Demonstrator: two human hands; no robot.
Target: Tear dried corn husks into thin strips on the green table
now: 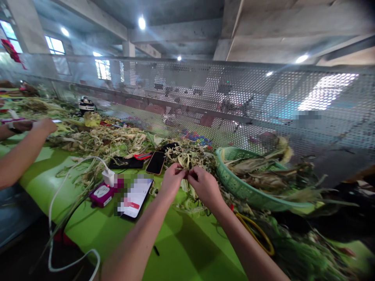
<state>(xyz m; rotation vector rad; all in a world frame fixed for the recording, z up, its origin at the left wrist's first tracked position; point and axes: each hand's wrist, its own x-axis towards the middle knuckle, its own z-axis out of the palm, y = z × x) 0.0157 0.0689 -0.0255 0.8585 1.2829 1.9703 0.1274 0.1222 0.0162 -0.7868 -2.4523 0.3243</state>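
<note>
My left hand and my right hand meet over the green table, fingertips almost touching. Both are closed in a pinch on a pale strip of corn husk, which shows above and just below the fingers. The fingers hide its middle. Behind my hands lies a heap of dry, pale green husk scraps. More loose strips are scattered on the table under my fingers. To the right of my right hand stands a green plastic basket holding long dried corn husks.
Left of my hands lie a lit phone, a dark phone, red-handled scissors and a purple power strip with a white charger. Another person's arms reach in at far left. A perforated metal screen runs behind.
</note>
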